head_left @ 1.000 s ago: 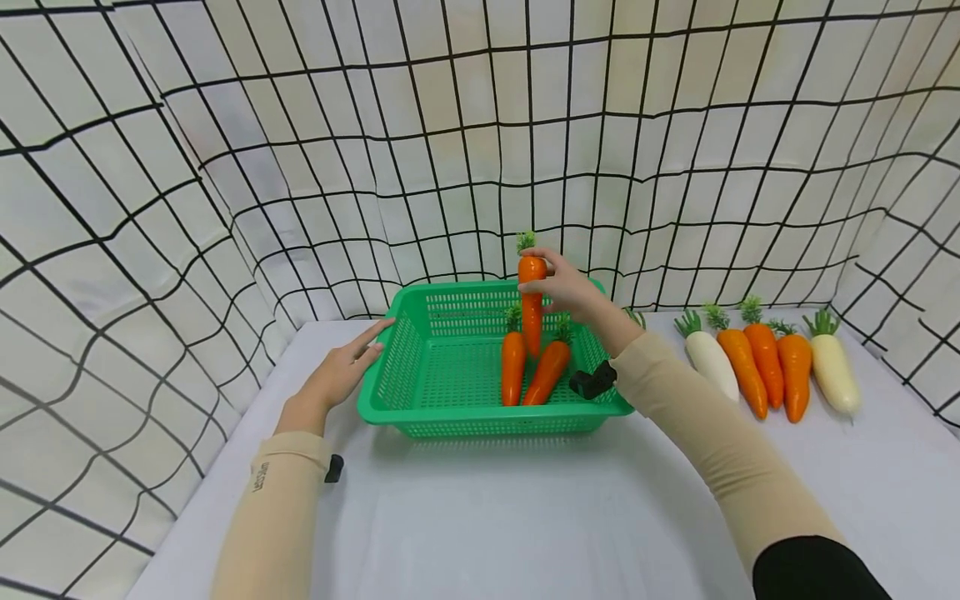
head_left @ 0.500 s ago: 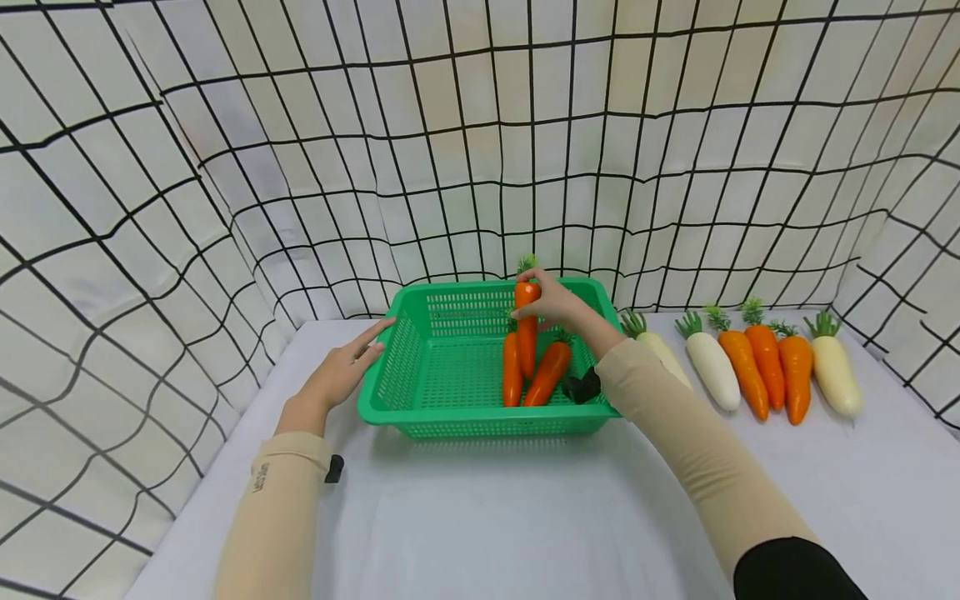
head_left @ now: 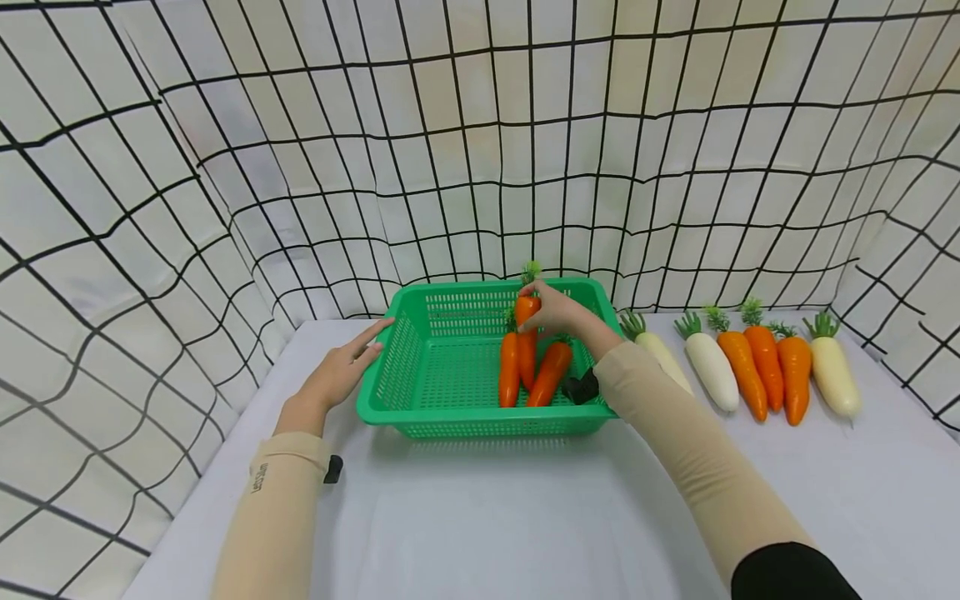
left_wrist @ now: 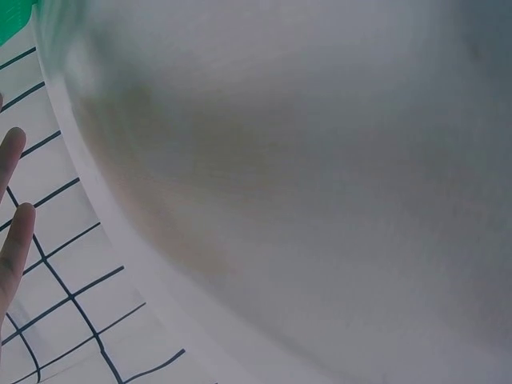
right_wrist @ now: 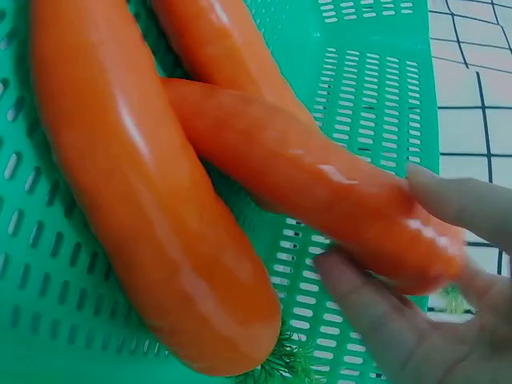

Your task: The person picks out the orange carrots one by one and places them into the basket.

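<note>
Now pinched by right hand (head_left: 561,312): orange tapered carrot (head_left: 527,354); touched by straight-fingered left hand (head_left: 337,373): green perforated plastic basket (head_left: 480,417).

There are six carrots (head_left: 509,371), three pale radishes (head_left: 712,372), one green basket (head_left: 487,415) and two hands (head_left: 333,379).

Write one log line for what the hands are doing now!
right hand: grips carrot | left hand: touches green basket | two other carrots: lie in green basket
</note>
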